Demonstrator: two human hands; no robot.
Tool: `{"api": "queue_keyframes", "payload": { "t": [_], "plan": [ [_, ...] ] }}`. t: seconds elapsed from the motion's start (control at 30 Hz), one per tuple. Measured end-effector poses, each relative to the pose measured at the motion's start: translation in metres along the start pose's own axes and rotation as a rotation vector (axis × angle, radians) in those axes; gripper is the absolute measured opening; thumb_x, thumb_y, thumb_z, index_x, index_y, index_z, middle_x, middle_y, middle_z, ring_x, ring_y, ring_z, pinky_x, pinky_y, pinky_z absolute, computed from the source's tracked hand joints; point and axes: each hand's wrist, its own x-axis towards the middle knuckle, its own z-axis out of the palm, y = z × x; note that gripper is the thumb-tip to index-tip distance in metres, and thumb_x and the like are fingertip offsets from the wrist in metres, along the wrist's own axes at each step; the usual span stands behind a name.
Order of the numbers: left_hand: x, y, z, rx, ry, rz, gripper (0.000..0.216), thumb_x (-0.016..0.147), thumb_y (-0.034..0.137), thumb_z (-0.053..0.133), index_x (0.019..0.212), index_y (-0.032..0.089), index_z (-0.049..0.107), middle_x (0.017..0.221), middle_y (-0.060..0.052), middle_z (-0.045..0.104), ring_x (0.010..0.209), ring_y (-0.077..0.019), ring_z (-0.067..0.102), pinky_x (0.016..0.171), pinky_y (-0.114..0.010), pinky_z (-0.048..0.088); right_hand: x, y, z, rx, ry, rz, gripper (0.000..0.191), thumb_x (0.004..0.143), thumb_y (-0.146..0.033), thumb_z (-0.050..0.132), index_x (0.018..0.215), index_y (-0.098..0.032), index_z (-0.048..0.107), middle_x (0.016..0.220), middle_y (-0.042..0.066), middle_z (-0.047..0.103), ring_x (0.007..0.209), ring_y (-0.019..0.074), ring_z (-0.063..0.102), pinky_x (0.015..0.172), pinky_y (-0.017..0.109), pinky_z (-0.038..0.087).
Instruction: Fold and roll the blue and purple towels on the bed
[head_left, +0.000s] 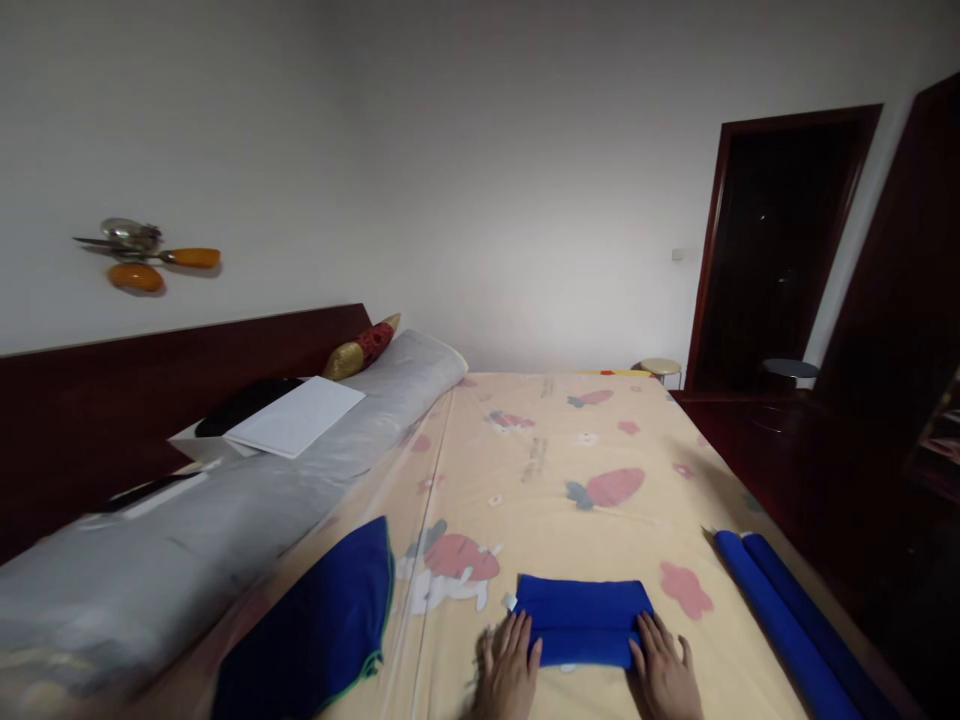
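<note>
Head view: we press our left hand [508, 668] and right hand [664, 672], both flat and open-fingered, against the folded blue cloth [582, 620]. Its long axis runs left-right on the bedsheet [570, 440]; two rolled blue cloths [787, 620] lie right.

Bedroom (bed [570, 470], headboard [150, 400])

Folded cloth [581, 620] lies on the bed [555, 440] near its front edge, left hand [508, 670] at its left end, right hand [666, 675] at its right end. Loose cloth [315, 625] lies left of it, two rolled cloths [787, 620] right, side by side. Long bolster [225, 510] runs along the bed's left side, headboard [150, 390] behind it, paper sheet [294, 415] on top.
</note>
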Motion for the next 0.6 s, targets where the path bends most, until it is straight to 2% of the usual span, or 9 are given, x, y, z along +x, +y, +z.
{"api": "queue_keyframes", "payload": {
  "t": [0.07,0.13,0.23,0.3,0.37,0.43,0.53,0.6],
  "plan": [
    [-0.001,0.012,0.012,0.022,0.039,-0.068,0.044,0.095,0.038,0.032,0.135,0.029,0.047,0.141,-0.003,0.049,0.133,-0.0284,0.041,0.109,-0.06,0.025,0.0,-0.011,0.004,-0.018,0.022,0.014,0.053,0.085,-0.045,0.044,0.131,-0.021,0.054,0.144,0.01,0.044,0.136,0.0339,0.034,0.108,0.062,0.025],
    [0.001,0.035,0.026,-0.015,0.047,-0.046,0.044,0.094,0.034,0.033,0.135,0.029,0.047,0.141,-0.002,0.049,0.132,-0.0273,0.042,0.109,-0.056,0.028,0.001,-0.033,0.01,0.017,0.003,-0.033,0.055,0.082,-0.043,0.048,0.132,-0.021,0.053,0.144,0.011,0.044,0.135,0.0331,0.036,0.108,0.058,0.027],
    [0.009,0.07,0.039,-0.131,-0.018,0.065,0.044,0.094,0.03,0.032,0.137,0.03,0.044,0.141,0.0,0.048,0.13,-0.0226,0.045,0.108,-0.046,0.035,0.005,-0.066,0.016,0.116,-0.082,-0.194,0.051,0.087,-0.037,0.041,0.136,-0.026,0.048,0.143,0.005,0.045,0.133,0.0258,0.041,0.108,0.047,0.033],
    [0.016,0.077,0.036,-0.187,-0.093,0.095,0.044,0.095,0.032,0.03,0.137,0.032,0.043,0.142,0.002,0.047,0.13,-0.0206,0.045,0.109,-0.044,0.035,0.009,-0.072,0.017,0.147,-0.113,-0.243,0.048,0.091,-0.037,0.033,0.136,-0.029,0.047,0.143,0.002,0.046,0.132,0.0233,0.042,0.107,0.045,0.034],
    [0.021,0.068,0.026,-0.207,-0.161,0.078,0.045,0.096,0.035,0.029,0.138,0.032,0.041,0.143,0.003,0.045,0.132,-0.0198,0.043,0.11,-0.044,0.034,0.012,-0.062,0.016,0.14,-0.094,-0.219,0.048,0.093,-0.043,0.029,0.135,-0.03,0.048,0.142,0.002,0.047,0.132,0.0241,0.043,0.108,0.046,0.033],
    [0.021,0.047,0.014,-0.182,-0.181,0.036,0.046,0.096,0.038,0.028,0.14,0.032,0.039,0.145,0.003,0.042,0.134,-0.0201,0.04,0.11,-0.045,0.033,0.013,-0.039,0.014,0.108,-0.058,-0.166,0.047,0.092,-0.046,0.031,0.131,-0.031,0.053,0.14,0.003,0.049,0.131,0.026,0.043,0.107,0.049,0.034],
    [0.015,0.015,0.004,-0.094,-0.126,-0.028,0.046,0.096,0.04,0.03,0.141,0.033,0.035,0.146,0.002,0.041,0.135,-0.0216,0.038,0.109,-0.045,0.032,0.011,-0.003,0.015,0.032,-0.001,-0.122,0.041,0.089,-0.044,0.037,0.12,-0.033,0.063,0.14,0.004,0.051,0.131,0.0292,0.043,0.103,0.052,0.036],
    [0.01,0.005,0.006,-0.037,-0.087,-0.07,0.046,0.095,0.04,0.032,0.14,0.035,0.036,0.145,0.002,0.042,0.134,-0.0228,0.039,0.108,-0.047,0.031,0.008,0.009,0.019,-0.016,0.054,-0.066,0.043,0.089,-0.043,0.036,0.119,-0.031,0.063,0.141,0.006,0.049,0.132,0.0303,0.042,0.102,0.054,0.036]
  ]
}}
